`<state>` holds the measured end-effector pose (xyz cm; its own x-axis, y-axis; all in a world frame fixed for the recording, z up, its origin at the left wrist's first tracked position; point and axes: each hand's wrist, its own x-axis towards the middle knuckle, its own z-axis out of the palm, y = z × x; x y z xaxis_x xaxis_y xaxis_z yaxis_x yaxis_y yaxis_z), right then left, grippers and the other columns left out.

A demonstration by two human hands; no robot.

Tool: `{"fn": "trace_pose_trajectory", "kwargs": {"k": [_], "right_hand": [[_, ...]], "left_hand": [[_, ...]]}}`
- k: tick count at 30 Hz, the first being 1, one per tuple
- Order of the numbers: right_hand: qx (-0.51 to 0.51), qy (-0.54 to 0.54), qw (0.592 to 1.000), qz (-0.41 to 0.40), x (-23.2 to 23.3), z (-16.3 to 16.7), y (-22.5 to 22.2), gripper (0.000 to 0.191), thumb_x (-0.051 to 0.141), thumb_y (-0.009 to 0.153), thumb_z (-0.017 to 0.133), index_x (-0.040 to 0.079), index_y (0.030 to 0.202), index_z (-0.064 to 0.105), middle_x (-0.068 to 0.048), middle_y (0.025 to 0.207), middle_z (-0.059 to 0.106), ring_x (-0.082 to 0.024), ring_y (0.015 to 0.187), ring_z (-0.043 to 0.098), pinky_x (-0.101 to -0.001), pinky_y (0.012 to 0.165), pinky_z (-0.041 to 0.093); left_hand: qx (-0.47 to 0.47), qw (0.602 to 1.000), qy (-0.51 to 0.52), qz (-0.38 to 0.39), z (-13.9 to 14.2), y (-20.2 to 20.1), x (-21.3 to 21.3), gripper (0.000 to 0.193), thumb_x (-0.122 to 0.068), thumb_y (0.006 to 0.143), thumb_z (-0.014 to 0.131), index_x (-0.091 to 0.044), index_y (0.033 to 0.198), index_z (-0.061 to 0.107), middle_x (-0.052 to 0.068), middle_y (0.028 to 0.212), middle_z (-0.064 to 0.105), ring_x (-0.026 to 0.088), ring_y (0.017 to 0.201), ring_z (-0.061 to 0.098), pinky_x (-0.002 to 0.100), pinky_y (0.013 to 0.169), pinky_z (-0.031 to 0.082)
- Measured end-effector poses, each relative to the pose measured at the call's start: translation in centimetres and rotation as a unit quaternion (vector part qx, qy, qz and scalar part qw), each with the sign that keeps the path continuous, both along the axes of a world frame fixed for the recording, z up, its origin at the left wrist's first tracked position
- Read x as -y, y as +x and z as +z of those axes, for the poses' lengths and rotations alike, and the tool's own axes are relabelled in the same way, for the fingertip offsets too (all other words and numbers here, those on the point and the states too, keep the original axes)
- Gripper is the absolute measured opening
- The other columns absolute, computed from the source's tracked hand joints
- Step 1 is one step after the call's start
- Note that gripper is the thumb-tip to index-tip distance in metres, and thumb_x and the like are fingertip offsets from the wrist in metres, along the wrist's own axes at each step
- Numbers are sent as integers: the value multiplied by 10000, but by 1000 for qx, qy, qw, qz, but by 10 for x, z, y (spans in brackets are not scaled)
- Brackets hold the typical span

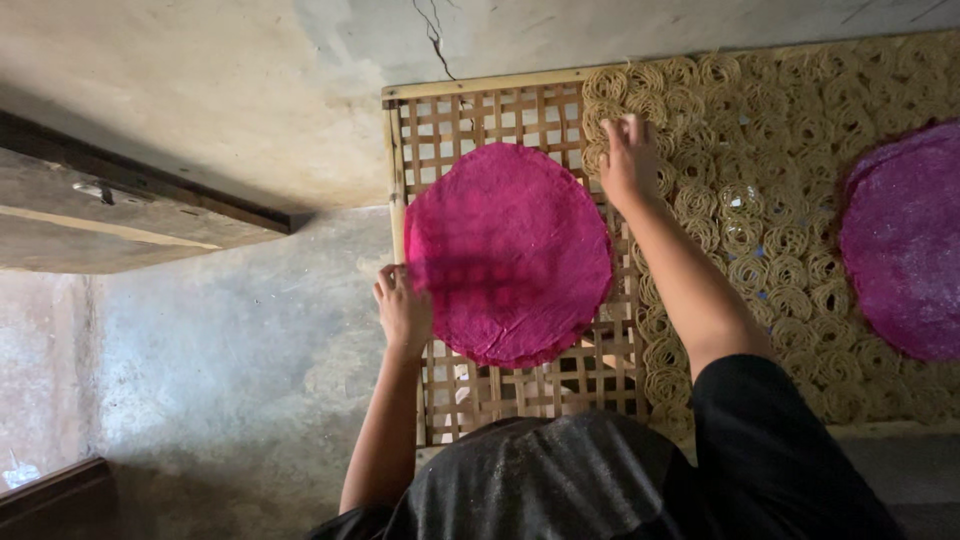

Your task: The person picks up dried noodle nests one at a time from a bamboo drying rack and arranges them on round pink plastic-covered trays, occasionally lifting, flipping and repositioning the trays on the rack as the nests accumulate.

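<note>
Magenta and thin, the round sheet (508,255) lies flat on the bamboo lattice rack (470,120), its edge at 8 o'clock pinched by the left hand (403,308). The right hand (628,160), at 2 o'clock, rests fingers spread on the coiled noodle mats (770,210), just off the sheet. Smoothing it well likely calls for light, even fingertip pressure outward, since it looks easily torn.

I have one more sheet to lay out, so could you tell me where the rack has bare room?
Bare lattice on the bamboo rack shows below the near pink sheet and above it, between the left hand and right hand. The noodle coils crowd the rest, up to the second pink sheet.
</note>
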<state>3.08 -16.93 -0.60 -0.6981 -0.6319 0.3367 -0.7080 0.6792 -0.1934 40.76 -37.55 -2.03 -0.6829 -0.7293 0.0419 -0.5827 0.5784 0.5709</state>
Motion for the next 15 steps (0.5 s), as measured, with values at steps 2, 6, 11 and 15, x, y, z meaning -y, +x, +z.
{"fn": "trace_pose_trajectory", "kwargs": {"k": [2,6,11,15], "right_hand": [[-29,-2,1000,-8,1,-2,28,369,59,923,760,123,1258,619,-86,1224,585,-276,1193,549,-379,906,565],[-20,26,998,-44,-12,-15,114,608,301,837,803,44,1339,572,-194,1306,547,-405,1265,527,-532,959,501],[66,-50,994,-73,-20,-28,150,476,242,920,801,94,1294,548,-156,1388,527,-370,1298,500,-546,1061,441],[76,-202,975,-44,-32,-27,141,456,148,978,787,63,1348,535,-172,1363,527,-360,1300,505,-522,1083,459]], "left_hand": [[17,1000,3,20,6,-3,-2,540,-179,801,752,53,1251,567,226,1305,483,446,1167,469,513,987,441],[30,999,-14,-18,-2,-1,-8,420,-171,818,759,-11,1168,590,191,1317,507,416,1188,490,485,990,466],[-15,976,213,40,-50,12,-9,288,-142,978,648,-48,1238,569,171,1028,620,401,956,675,461,827,491],[-344,881,311,94,-62,60,51,84,-48,1094,592,-17,1171,579,41,972,607,138,858,550,327,737,517]]}}
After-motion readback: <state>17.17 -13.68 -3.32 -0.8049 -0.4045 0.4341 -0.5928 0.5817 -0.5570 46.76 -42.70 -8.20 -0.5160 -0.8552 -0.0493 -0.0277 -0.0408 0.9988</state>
